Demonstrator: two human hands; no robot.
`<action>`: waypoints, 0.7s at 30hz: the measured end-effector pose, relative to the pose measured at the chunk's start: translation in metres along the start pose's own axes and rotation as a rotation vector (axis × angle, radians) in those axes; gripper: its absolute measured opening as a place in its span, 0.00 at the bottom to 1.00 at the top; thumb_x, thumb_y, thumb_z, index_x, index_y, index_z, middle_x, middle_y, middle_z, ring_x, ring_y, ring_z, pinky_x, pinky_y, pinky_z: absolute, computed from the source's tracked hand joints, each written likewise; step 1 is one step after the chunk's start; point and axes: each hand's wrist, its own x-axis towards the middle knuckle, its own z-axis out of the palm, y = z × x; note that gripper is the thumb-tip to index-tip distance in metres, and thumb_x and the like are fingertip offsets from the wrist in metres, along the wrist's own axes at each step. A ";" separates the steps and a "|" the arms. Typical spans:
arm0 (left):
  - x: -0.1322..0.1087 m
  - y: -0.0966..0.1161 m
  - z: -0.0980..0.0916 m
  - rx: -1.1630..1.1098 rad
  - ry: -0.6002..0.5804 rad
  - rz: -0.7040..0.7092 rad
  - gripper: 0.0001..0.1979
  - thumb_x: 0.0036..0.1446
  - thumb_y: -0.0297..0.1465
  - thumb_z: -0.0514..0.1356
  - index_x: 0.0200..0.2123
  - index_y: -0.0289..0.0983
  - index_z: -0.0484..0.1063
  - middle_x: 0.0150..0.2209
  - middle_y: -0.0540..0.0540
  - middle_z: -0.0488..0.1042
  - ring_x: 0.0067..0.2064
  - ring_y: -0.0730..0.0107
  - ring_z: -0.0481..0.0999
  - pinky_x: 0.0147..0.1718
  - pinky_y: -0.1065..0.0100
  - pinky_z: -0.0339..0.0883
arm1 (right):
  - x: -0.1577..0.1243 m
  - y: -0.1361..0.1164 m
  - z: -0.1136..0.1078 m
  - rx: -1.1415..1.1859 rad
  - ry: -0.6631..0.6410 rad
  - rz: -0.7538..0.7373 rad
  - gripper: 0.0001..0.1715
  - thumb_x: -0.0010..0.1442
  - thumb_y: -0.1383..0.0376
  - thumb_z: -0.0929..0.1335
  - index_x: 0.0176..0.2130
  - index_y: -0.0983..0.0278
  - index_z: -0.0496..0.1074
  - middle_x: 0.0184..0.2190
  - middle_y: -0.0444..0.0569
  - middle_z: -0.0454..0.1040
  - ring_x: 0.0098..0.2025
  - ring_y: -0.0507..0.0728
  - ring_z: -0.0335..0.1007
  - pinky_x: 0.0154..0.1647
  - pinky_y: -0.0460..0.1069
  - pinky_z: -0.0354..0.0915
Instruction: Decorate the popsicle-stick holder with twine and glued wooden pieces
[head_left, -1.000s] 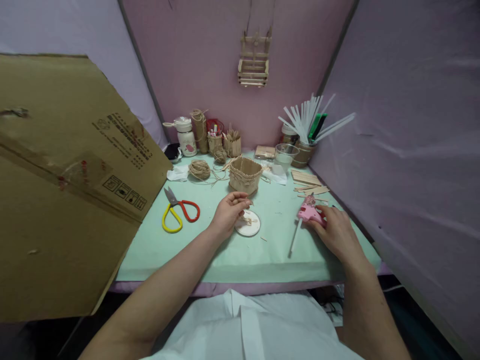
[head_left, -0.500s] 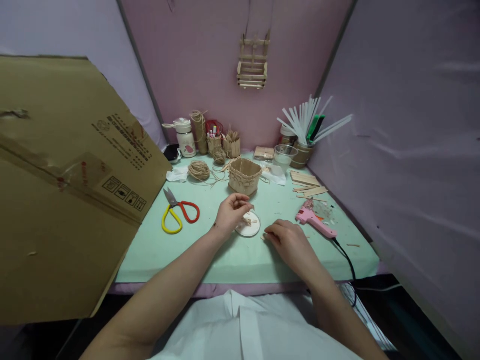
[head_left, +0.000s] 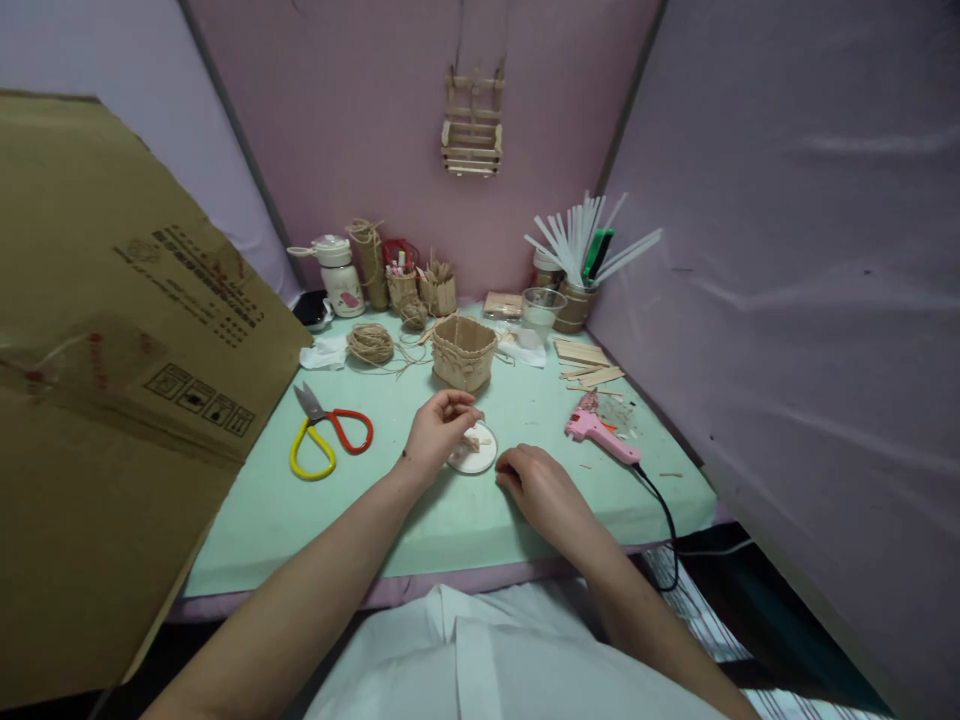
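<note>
My left hand [head_left: 436,432] is closed in a pinch above the left side of a small round white dish [head_left: 487,462]. Small tan slivers [head_left: 472,443] lie in that dish, partly covered by my fingers. My right hand [head_left: 541,485] rests low over the table to the right of the dish, its fingers pressed together. Anything between the fingertips of either hand is too small to make out. Just behind the dish stands a light wooden box [head_left: 463,357] with a braided rim and an open top.
Scissors [head_left: 330,425] lie left; a pink glue gun [head_left: 604,438] with a black cord lies right. Behind are a twine ball [head_left: 370,344], wood strips [head_left: 583,354], a plastic cup [head_left: 541,310] and a pot of white sticks [head_left: 576,303]. A cardboard box [head_left: 112,450] leans in from the left.
The view has turned right, so everything sits further left in the picture. A small sliver by my right fingertips no longer shows. My left hand keeps its place over the dish.
</note>
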 end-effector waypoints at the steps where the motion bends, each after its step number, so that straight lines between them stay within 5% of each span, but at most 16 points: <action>1: 0.000 -0.001 0.000 0.001 -0.008 -0.003 0.19 0.39 0.33 0.70 0.35 0.35 0.70 0.27 0.50 0.74 0.29 0.71 0.74 0.27 0.71 0.68 | 0.001 -0.001 0.000 -0.006 -0.001 0.010 0.08 0.63 0.72 0.65 0.36 0.64 0.73 0.35 0.50 0.74 0.41 0.57 0.69 0.42 0.47 0.59; 10: 0.001 -0.002 -0.001 0.022 -0.026 -0.010 0.20 0.39 0.35 0.70 0.36 0.35 0.70 0.28 0.50 0.74 0.30 0.70 0.74 0.26 0.69 0.71 | 0.000 -0.002 0.002 -0.009 0.049 -0.007 0.10 0.62 0.74 0.65 0.32 0.63 0.72 0.33 0.48 0.73 0.37 0.55 0.68 0.37 0.47 0.59; 17: -0.001 0.002 0.002 0.043 0.006 -0.022 0.22 0.36 0.35 0.70 0.36 0.35 0.70 0.27 0.50 0.74 0.28 0.72 0.73 0.25 0.69 0.71 | 0.020 0.009 0.003 0.515 0.428 0.013 0.07 0.60 0.66 0.66 0.33 0.62 0.74 0.32 0.47 0.77 0.34 0.54 0.70 0.37 0.48 0.63; 21: -0.003 0.004 0.003 0.037 -0.007 -0.040 0.21 0.37 0.34 0.70 0.35 0.35 0.69 0.24 0.51 0.74 0.27 0.70 0.74 0.26 0.69 0.71 | 0.037 0.014 0.005 0.800 0.461 0.125 0.09 0.55 0.60 0.68 0.32 0.63 0.75 0.28 0.46 0.77 0.29 0.54 0.70 0.32 0.48 0.65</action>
